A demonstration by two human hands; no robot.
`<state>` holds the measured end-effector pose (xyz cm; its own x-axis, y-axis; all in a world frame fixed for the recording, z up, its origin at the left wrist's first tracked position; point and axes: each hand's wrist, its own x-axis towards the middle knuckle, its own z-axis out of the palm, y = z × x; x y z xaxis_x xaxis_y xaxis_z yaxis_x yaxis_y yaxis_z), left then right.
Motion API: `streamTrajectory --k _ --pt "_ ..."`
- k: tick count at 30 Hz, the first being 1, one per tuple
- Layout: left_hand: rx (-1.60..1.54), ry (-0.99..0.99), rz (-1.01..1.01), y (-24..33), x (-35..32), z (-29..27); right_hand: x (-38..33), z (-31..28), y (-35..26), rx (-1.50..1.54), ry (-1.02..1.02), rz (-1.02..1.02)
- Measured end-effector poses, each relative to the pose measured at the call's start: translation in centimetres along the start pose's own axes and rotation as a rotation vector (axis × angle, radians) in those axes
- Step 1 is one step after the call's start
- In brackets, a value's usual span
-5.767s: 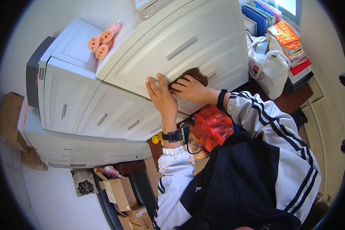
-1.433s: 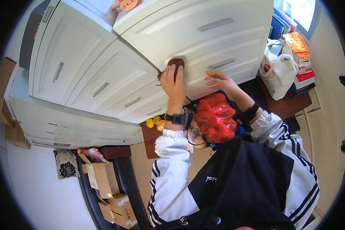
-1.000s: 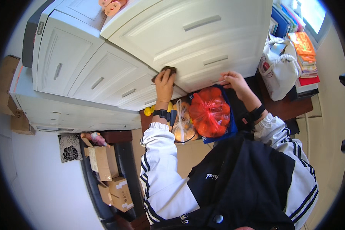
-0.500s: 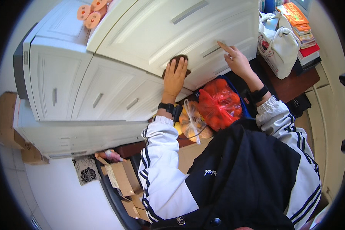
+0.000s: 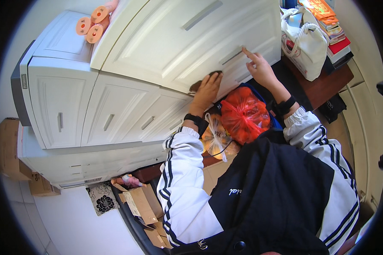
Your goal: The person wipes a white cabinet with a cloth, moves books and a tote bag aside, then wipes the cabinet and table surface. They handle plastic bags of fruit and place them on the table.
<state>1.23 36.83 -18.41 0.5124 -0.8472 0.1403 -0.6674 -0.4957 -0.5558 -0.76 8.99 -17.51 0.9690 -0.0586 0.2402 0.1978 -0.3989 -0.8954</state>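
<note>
A white cabinet's drawer front point(image 5: 153, 46) with moulded panels stands in front of me. My left hand point(image 5: 206, 92) presses a dark brown cloth point(image 5: 195, 86) flat against its lower part; the palm and fingers hide most of the cloth. To the right, my right hand point(image 5: 260, 69) has its index finger stretched to the end of a slim metal handle point(image 5: 231, 58), with the other fingers partly curled. Nothing shows in that hand.
Below my hands lie a red plastic bag point(image 5: 244, 117) of round things and a clear bag point(image 5: 217, 138) of yellow-orange ones. A white tote bag point(image 5: 304, 46) stands at the right beside stacked books point(image 5: 334, 32). Pink doll-like parts point(image 5: 98, 21) lie on top at the left.
My left hand has slid to the right with the brown cloth, closer to my right hand, and turned more sideways. The right index finger stays at the handle; the view has shifted slightly.
</note>
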Motion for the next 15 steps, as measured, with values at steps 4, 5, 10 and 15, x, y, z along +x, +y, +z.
streamTrajectory --k 4,5,10,15 --pt "-0.012 -0.012 0.057 0.5 0.9 -0.3 0.1 0.2 0.3 -0.017 0.026 -0.041" --pt "-0.016 -0.021 0.062 0.4 0.8 -0.8 0.1 0.2 0.3 -0.005 0.017 -0.031" --pt "0.027 0.044 -0.009 -0.6 2.3 -2.9 0.2 0.1 0.8 0.023 0.035 -0.054" --pt "0.048 0.104 0.003 -0.5 2.6 -2.2 0.6 -0.4 1.1 0.082 0.037 -0.044"
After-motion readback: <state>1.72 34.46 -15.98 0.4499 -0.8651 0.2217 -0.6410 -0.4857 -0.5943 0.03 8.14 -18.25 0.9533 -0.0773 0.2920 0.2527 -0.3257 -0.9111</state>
